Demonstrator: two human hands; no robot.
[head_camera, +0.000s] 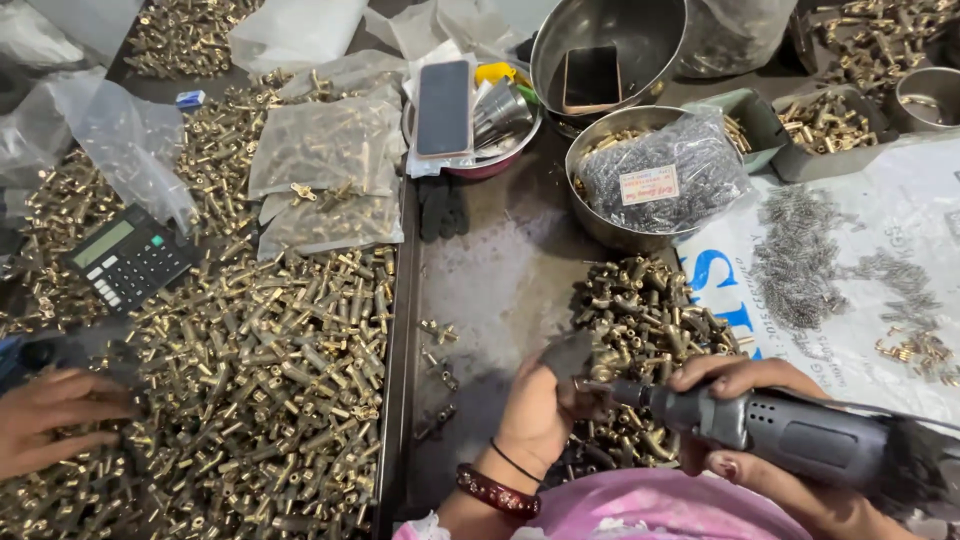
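The left hand (540, 400), wearing a dark red bangle and a thin black band at the wrist, is clenching its fingers around a small brass fitting (597, 362) near the middle of the scene, holding it against the tip of a grey handheld rotary tool (790, 432). The right hand (745, 420) is wrapping its fingers around the tool's body at the near right. The fitting is looking short, dull gold and partly hidden by the fingers.

Just beyond the hands, a loose heap of brass fittings (650, 320) is lying on the worn grey metal tabletop (500, 270). Further off, a round steel bowl (600, 215) is holding a clear bag of small dark screws (665, 170) over more brass pieces. Behind it, a larger steel bowl (640, 35) is holding a dark flat phone. A pink-rimmed bowl (480, 165) to its left is carrying a second phone and steel cups. Grey-green plastic bins (760, 115) at the far right are holding brass parts.

On the left, a wide shallow tray (393, 330) is brimming with brass fittings, with a black calculator (128, 258) and filled clear bags (325, 150) lying on top. Another person's hand (50, 415) is resting there at the left edge. Bare tabletop is running between the tray's edge and the heap. At right, small grey springs (800, 260) are lying scattered on a white printed sheet (900, 210).
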